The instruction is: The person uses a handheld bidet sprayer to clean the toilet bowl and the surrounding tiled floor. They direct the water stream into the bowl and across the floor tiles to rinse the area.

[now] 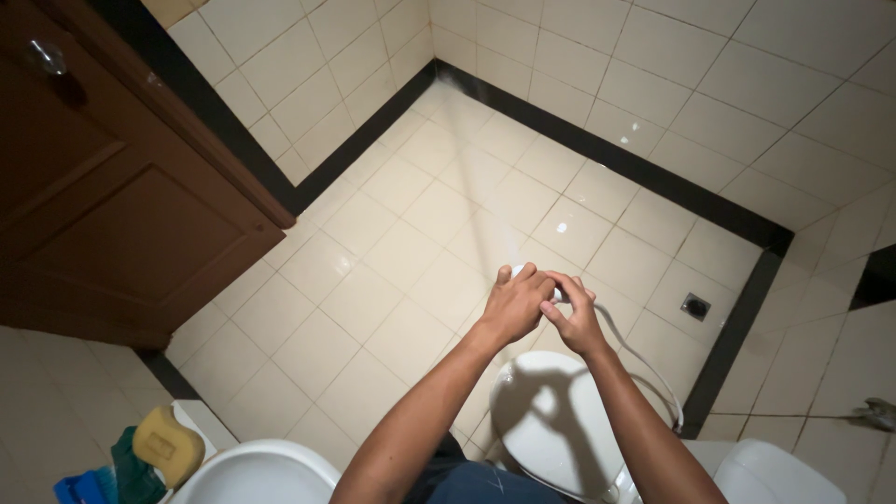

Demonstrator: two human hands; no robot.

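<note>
My left hand (511, 305) is closed around a white hand-held spray nozzle (519, 272), whose tip shows above my fingers. My right hand (572, 313) meets it from the right, fingers pinched on the nozzle's rear end. A thin jet of water (476, 159) streams from the nozzle toward the far corner of the tiled floor. A white hose (644, 359) runs from the nozzle down to the right. Both hands hover above a closed white toilet lid (551, 420).
A brown wooden door (103, 177) stands at the left. A floor drain (695, 305) sits near the right wall. A white basin (252, 471) is at the bottom left, with a yellow sponge (168, 441) and blue-green cloths beside it. A black tile border lines the walls.
</note>
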